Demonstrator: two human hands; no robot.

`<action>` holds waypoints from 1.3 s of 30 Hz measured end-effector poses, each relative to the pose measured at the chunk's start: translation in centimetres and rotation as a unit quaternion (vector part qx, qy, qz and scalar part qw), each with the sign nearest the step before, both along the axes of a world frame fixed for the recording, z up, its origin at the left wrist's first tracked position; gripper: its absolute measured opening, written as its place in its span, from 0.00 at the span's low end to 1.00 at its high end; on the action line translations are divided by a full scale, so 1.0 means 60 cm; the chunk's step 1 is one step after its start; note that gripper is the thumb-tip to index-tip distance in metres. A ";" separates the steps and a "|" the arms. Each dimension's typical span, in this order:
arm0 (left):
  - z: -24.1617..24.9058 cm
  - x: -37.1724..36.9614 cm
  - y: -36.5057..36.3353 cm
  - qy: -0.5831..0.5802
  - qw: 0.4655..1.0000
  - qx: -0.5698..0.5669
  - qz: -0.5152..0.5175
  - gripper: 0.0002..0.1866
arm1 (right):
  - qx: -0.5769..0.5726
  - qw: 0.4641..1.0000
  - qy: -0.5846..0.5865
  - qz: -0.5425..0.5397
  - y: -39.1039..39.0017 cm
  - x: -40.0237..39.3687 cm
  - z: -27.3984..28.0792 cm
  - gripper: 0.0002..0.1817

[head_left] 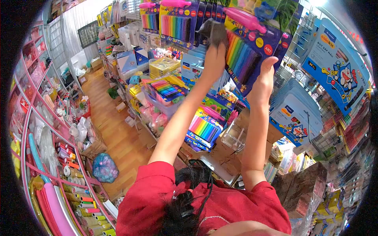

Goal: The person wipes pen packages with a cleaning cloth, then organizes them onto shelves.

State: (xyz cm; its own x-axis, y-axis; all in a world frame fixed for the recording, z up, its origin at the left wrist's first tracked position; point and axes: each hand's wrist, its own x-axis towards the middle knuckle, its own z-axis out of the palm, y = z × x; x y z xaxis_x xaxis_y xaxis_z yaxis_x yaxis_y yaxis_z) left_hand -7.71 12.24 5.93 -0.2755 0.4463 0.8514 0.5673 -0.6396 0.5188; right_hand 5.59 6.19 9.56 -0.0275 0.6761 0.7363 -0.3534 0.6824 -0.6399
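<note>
Both my arms reach up and forward to hanging display packs. My left hand (pixel 215 63) is closed on a dark grey cloth (pixel 213 32), which lies against the left edge of a blister pack of coloured modelling clay sticks (pixel 241 53) with a pink roller on top. My right hand (pixel 262 87) grips the lower right edge of this pack, thumb up in front and fingers hidden behind it. The pack hangs tilted. To its left are more clay packs (pixel 176 24) of the same kind. Below my arms lies a stack of clay packs (pixel 204 128).
Blue crayon boxes (pixel 334 59) hang at the right, with more crayon boxes (pixel 291 116) lower down. A plastic basket (pixel 169 100) of goods stands left of my arms. Across the wooden floor (pixel 108 100) is a pink shelf (pixel 43 110). A bulging plastic bag (pixel 105 168) sits there.
</note>
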 end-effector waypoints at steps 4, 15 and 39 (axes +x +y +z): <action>-0.054 0.076 -0.053 0.114 0.987 0.096 0.053 0.21 | 0.009 1.000 0.018 0.011 0.006 -0.010 0.005 0.40; 0.061 0.031 0.007 -0.001 0.997 0.077 0.001 0.11 | -0.007 0.995 0.084 0.053 0.026 -0.030 -0.013 0.37; -0.166 0.073 -0.082 -0.322 0.878 -0.242 -0.259 0.30 | 0.150 0.973 -0.127 -0.122 -0.016 -0.030 0.001 0.34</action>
